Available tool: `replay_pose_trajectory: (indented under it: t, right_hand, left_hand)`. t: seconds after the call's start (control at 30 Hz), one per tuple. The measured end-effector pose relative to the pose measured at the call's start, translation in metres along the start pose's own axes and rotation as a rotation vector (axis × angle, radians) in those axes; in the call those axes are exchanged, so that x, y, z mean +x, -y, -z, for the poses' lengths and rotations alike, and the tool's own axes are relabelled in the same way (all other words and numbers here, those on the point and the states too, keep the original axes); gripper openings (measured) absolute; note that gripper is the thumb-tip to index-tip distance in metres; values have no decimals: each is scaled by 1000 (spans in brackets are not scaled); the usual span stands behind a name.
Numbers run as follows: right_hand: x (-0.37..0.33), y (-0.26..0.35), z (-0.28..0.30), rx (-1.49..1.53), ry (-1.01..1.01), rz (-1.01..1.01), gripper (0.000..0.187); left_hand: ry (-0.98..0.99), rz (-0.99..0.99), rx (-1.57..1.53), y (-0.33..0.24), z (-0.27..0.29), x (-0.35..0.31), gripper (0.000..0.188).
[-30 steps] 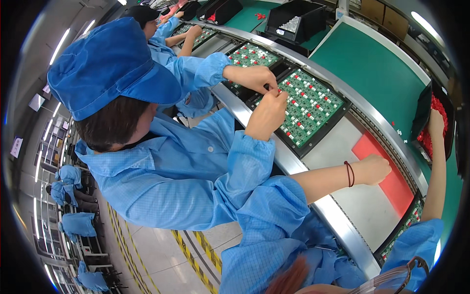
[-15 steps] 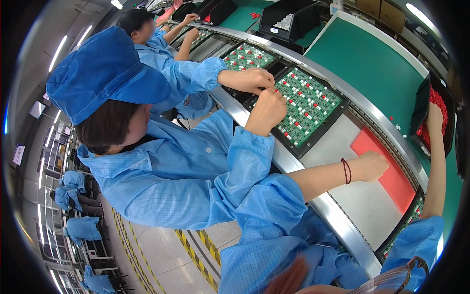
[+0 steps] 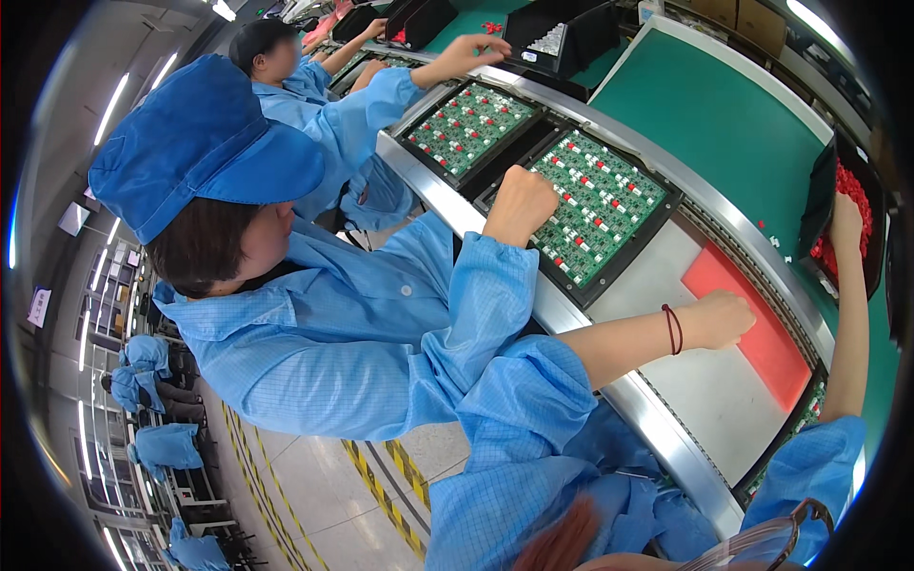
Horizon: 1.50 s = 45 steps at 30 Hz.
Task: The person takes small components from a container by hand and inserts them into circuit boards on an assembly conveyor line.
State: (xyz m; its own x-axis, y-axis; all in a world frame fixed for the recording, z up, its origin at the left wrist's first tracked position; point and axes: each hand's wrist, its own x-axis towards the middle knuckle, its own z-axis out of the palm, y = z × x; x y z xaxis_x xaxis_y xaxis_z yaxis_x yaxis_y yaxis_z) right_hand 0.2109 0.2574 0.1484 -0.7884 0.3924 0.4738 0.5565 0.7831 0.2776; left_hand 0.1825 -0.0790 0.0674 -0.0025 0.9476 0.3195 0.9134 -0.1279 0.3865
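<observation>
My left hand, a dark red band on its wrist, hovers over a red sheet lying on the grey surface of the conveyor line. Its fingers are curled closed, and whatever they hold, if anything, is hidden. At the right my right hand reaches into a black bin of small red parts. Its fingertips are lost among the parts, so their grip does not show. Beneath my right forearm, the edge of a green circuit board in a dark frame is partly visible.
Beside me on the left, a co-worker's hand rests by a framed panel of green boards with red and white parts. Their other hand is near a black bin of white parts. A green worktop lies beyond the rail.
The co-worker's far hand has left the board panel and moved up toward the bin of white parts. My left hand stays nearly still; my right hand shifts slightly inside the red-parts bin.
</observation>
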Motion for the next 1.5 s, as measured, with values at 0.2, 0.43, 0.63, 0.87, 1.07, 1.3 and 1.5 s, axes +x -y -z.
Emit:
replay_pose_trajectory:
  t: [0.2,0.43,0.63,0.87,1.07,1.3,1.5]
  right_hand:
    - [1,6,3,-8,11,-15,15]
    - [-3,7,7,-22,-38,-20,11]
    - [3,20,9,-4,-26,-36,6]
    - [1,25,21,-36,-58,-40,7]
    - [4,26,20,-25,-83,-21,5]
    - [6,28,21,-31,-52,-19,6]
    - [8,30,24,-56,-27,-30,6]
  left_hand:
    - [0,6,1,1,1,-2,15]
    - [5,-30,29,-2,2,-1,14]
    - [9,-12,44,2,9,-3,15]
    - [43,45,8,0,17,-3,18]
    - [105,69,52,1,22,-1,18]
    - [53,177,93,6,19,-6,13]
    - [67,197,133,8,19,-11,14]
